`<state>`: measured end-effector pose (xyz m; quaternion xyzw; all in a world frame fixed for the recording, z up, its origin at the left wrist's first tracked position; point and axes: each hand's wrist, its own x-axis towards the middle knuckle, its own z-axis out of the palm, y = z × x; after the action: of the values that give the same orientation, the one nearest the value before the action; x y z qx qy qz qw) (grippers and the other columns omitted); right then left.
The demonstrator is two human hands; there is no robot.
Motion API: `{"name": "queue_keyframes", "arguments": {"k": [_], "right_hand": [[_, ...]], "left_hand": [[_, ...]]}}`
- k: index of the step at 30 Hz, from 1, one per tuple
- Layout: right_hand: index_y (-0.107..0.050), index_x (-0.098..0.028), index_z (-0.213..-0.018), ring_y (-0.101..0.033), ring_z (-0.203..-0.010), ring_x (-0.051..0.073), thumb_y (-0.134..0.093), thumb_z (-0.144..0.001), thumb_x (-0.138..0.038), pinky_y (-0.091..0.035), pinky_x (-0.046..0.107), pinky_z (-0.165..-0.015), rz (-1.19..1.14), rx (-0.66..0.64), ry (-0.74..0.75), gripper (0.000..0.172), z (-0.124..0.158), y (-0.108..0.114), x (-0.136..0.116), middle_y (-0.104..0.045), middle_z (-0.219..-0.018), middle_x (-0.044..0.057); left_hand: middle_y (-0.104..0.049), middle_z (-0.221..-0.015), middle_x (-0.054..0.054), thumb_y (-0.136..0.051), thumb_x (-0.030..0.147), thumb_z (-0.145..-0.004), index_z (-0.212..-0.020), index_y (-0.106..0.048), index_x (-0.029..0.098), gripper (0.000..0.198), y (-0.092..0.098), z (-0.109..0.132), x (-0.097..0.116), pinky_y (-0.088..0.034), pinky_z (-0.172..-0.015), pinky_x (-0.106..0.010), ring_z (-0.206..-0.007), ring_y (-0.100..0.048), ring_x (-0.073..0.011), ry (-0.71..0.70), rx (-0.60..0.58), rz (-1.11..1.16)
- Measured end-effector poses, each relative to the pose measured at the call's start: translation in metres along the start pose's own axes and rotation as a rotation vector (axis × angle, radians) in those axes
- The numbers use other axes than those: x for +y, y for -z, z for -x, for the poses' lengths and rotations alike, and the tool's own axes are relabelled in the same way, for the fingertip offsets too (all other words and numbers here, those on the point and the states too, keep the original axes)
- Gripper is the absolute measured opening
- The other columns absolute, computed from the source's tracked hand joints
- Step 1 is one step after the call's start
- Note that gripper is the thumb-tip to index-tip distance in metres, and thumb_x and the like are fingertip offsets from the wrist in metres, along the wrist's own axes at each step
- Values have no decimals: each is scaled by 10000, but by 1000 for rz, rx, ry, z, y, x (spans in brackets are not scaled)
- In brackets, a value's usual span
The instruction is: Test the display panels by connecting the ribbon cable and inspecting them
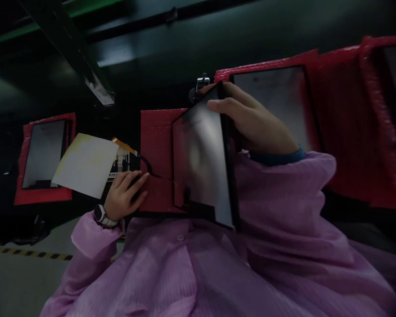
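My right hand (257,121) grips the upper edge of a black-framed display panel (201,163), its thumb on the glossy face. The panel stands tilted up over a red pad (156,154), and blurred reflections show on it. My left hand (123,193) wears a watch and lies with its fingers stretched out at the pad's left edge. Just above those fingers, a dark cable with an orange flat end (125,146) runs from a circuit board (121,160) toward the panel. Whether my left fingers touch the board or the cable, I cannot tell.
A whitish sheet (87,165) partly overlaps the board. Further panels lie on red bubble wrap at the left (44,154) and behind my right hand (273,97). A green metal bar (69,44) and a small metal fitting (203,82) stand beyond the pad.
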<state>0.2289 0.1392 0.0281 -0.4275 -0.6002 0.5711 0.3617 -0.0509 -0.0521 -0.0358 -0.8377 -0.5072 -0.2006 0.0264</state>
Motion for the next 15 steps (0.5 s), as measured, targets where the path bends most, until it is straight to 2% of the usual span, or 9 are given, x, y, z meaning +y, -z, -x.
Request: {"name": "queue_keyframes", "arguments": {"k": [3,5,8,11,15], "right_hand": [[-661,-201,-1013,-627,-862,169,-652,-825,-49,-535,388,-844,64,21,-110,242,-1,17,8,-664,-905,13],[-665,-188,-936,-627,-805,164,-651,-794,2,-535,391,-789,34,15,-145,237,-4,24,15,-663,-847,14],[-655,-177,-877,-631,-785,133,-628,-797,27,-529,359,-788,-85,35,-105,221,-9,27,21,-659,-819,2],[-639,-169,-825,-611,-741,87,-607,-785,58,-519,312,-789,-172,90,-58,233,-14,19,25,-645,-795,-14],[-621,-192,-812,-622,-769,86,-619,-783,40,-539,299,-808,-241,77,-105,233,-22,-6,38,-668,-827,-8]], "left_hand": [[-640,-1318,-112,-611,292,-926,-1402,-561,252,480,-3,-3,-1,-494,-1019,-460,-1212,-558,-291,-4,-113,30],[-646,-1322,-104,-611,302,-928,-1387,-576,258,463,-4,-3,-1,-494,-1026,-472,-1227,-559,-294,16,-133,48],[-636,-1341,-116,-626,297,-925,-1412,-546,240,497,-5,-3,-2,-504,-1021,-478,-1224,-571,-296,5,-126,55],[-638,-1337,-142,-625,272,-928,-1493,-435,189,602,-4,-4,-3,-518,-1033,-464,-1247,-573,-292,-14,-106,89],[-684,-1256,-143,-579,230,-945,-1528,-369,162,624,-4,-4,-6,-550,-1012,-453,-1244,-592,-291,-25,-67,107]]}}
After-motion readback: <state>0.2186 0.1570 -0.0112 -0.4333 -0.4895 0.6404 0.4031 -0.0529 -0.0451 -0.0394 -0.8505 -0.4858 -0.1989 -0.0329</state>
